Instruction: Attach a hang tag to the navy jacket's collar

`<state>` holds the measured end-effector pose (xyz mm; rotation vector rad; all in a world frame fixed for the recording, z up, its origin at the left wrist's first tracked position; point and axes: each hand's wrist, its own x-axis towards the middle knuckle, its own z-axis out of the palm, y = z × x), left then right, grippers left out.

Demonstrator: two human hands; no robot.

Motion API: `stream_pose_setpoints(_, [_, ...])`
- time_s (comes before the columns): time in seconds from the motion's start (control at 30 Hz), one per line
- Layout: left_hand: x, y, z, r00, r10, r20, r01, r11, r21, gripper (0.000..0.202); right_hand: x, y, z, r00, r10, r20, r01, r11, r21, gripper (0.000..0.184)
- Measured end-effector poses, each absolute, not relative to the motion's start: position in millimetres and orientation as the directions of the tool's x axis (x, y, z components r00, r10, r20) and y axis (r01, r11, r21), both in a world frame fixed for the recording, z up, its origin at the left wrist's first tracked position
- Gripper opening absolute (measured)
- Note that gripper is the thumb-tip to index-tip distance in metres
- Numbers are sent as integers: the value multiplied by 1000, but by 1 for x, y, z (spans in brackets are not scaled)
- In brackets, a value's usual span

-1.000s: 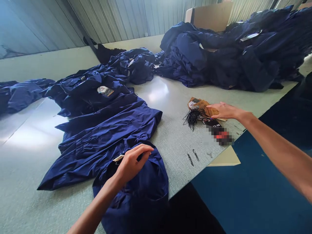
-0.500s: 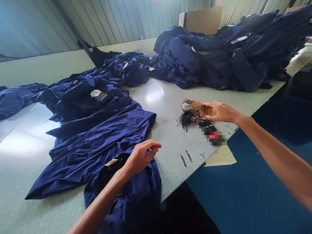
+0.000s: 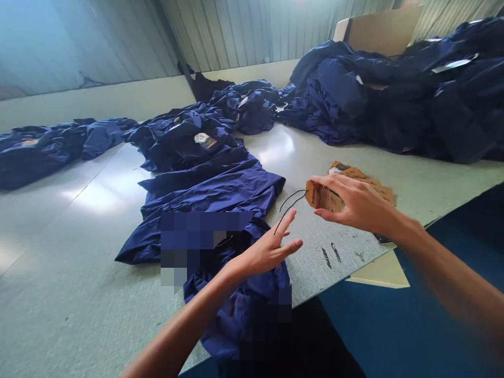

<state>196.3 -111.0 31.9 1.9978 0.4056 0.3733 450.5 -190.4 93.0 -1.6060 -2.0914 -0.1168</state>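
A brown card hang tag (image 3: 315, 195) is in my right hand (image 3: 354, 202), pinched between thumb and fingers above the table. From its left end trails a black string (image 3: 292, 197), which reaches toward the other hand. My left hand (image 3: 271, 249) is beside the string with fingers stretched out and apart; whether it touches the string I cannot tell. Under that hand lies a navy blue garment (image 3: 212, 186), its near end hanging over the table edge. Behind my right hand several more brown tags (image 3: 384, 190) lie in a fanned stack, partly covered.
Navy garments lie heaped at the back right (image 3: 331, 94), back middle (image 3: 255, 105) and far left (image 3: 51, 152). A cardboard box (image 3: 384, 31) stands behind the right heap. The table's near edge (image 3: 334, 283) runs diagonally, with a pale sheet (image 3: 380, 270) below it.
My right hand has lifted a tag off the stack and brought it leftward. My left hand has opened its fingers. The view has turned left, and the phone is now mostly hidden.
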Motion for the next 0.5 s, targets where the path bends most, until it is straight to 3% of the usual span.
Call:
stream_pose_setpoints(0.2, [161, -98, 25, 684, 696, 216, -88, -215, 973, 58, 371, -157, 75, -301, 860, 411, 888, 410, -207, 63])
stream_pose_setpoints(0.33, [134, -85, 16, 481, 846, 232, -20, -254, 967, 35, 324, -129, 54, -388, 830, 401, 827, 506, -247, 58])
stream_pose_setpoints(0.4, [118, -80, 8, 383, 899, 211, 55, -250, 967, 30, 308, -114, 43, -400, 820, 410, 786, 537, -307, 57])
stream_pose_setpoints(0.5, [96, -75, -3, 296, 944, 149, 102, -186, 977, 29, 294, -93, 27, -360, 855, 374, 686, 514, -515, 53])
